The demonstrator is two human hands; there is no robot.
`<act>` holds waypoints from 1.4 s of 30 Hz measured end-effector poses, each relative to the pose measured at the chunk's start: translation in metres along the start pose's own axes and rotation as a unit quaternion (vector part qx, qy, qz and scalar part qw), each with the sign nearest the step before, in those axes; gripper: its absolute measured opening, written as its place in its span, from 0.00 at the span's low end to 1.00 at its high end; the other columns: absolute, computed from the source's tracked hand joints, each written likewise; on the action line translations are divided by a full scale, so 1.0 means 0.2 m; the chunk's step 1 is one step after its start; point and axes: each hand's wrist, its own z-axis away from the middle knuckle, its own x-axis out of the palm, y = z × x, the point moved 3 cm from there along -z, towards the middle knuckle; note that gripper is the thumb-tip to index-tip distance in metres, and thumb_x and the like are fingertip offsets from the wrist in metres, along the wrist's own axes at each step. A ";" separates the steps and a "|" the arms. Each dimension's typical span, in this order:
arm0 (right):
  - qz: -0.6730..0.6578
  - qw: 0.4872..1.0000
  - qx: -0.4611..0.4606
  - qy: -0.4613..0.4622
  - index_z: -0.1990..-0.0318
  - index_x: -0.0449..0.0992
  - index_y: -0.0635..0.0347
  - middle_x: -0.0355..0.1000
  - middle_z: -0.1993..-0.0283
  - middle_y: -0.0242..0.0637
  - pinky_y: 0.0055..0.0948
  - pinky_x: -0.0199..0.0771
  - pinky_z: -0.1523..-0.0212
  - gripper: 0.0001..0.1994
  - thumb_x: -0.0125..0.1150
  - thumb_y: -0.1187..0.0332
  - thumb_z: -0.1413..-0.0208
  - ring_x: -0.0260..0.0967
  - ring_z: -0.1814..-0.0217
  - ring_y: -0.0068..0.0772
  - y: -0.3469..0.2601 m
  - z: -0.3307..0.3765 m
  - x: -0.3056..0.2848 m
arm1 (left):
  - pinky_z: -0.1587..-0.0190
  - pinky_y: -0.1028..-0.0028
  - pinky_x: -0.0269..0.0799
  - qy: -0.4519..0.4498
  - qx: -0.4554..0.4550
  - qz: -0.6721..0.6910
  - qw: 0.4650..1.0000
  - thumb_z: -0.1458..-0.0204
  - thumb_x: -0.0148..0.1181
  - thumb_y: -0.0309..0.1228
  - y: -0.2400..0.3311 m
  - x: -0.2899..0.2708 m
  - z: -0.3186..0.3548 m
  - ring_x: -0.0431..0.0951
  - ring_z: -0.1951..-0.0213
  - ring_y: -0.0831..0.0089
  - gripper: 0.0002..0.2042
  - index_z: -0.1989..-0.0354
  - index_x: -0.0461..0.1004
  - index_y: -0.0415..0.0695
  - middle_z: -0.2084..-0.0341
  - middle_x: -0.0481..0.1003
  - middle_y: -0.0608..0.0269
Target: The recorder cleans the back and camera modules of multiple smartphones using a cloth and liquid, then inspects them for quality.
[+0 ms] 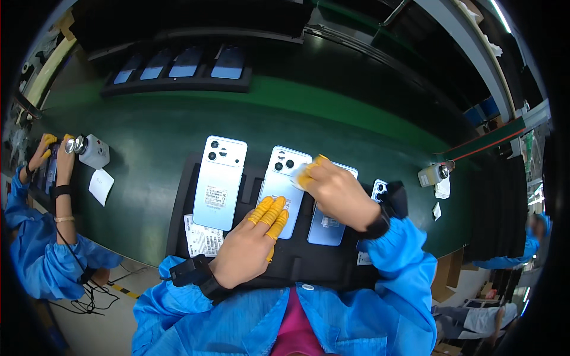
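A light blue smartphone [287,222] lies back up in a black foam tray [178,237]. My left hand [246,252], with yellow finger cots, rests its outstretched fingers on the lower part of this phone. Near its camera lenses, my right hand [338,193] is closed with a small whitish wipe [298,178] at its fingertips, mostly hidden and slightly blurred. Left of it another light blue phone [219,181] lies back up. A third phone [325,230] is partly covered by my right hand, and a fourth [379,188] shows only its camera corner beside my right wrist.
A printed label sheet [203,236] sits at the tray's left edge. Across the green bench [142,127], a black tray [178,86] holds several phones. Pump bottles stand left [95,152] and right [432,175]; white paper [101,186] lies near the left one. At left, a co-worker's hands [64,157] handle a phone.
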 end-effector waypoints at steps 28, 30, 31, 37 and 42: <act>-0.098 0.992 0.081 0.014 0.75 0.76 0.70 0.70 0.69 0.47 0.37 0.75 0.62 0.05 0.59 0.82 0.64 0.70 0.63 0.47 -0.11 0.09 -0.04 | 0.33 0.58 0.51 0.022 -0.002 0.013 1.000 0.57 0.56 0.22 0.01 0.01 -0.03 0.60 0.37 0.54 0.25 0.46 0.69 0.31 0.42 0.64 0.46; -0.120 0.990 0.069 0.006 0.74 0.76 0.69 0.69 0.70 0.47 0.38 0.75 0.63 0.05 0.60 0.82 0.63 0.71 0.64 0.46 -0.13 0.03 -0.10 | 0.33 0.58 0.51 0.019 -0.013 0.022 0.999 0.56 0.56 0.23 -0.01 0.00 -0.01 0.60 0.36 0.54 0.25 0.46 0.69 0.32 0.42 0.64 0.46; -0.119 0.991 0.067 0.015 0.74 0.76 0.69 0.69 0.71 0.47 0.38 0.75 0.63 0.05 0.60 0.82 0.63 0.71 0.65 0.46 -0.11 -0.03 -0.14 | 0.33 0.58 0.52 0.017 -0.024 0.028 0.999 0.56 0.57 0.24 -0.02 -0.02 0.01 0.60 0.36 0.53 0.24 0.46 0.69 0.32 0.42 0.64 0.46; -0.125 0.980 -0.097 0.122 0.71 0.78 0.67 0.72 0.67 0.45 0.35 0.75 0.58 0.09 0.58 0.81 0.63 0.71 0.61 0.45 -0.10 -0.57 -0.02 | 0.36 0.62 0.57 0.139 -0.149 -0.025 0.979 0.54 0.60 0.26 -0.13 -0.14 0.13 0.62 0.38 0.53 0.24 0.45 0.69 0.35 0.40 0.63 0.49; -0.053 0.986 -0.132 0.084 0.75 0.77 0.68 0.72 0.68 0.43 0.33 0.76 0.59 0.04 0.58 0.78 0.61 0.72 0.58 0.43 -0.15 -0.76 0.18 | 0.38 0.64 0.60 0.145 -0.142 -0.027 0.979 0.54 0.62 0.28 -0.18 -0.12 0.16 0.63 0.39 0.54 0.23 0.46 0.70 0.37 0.42 0.65 0.51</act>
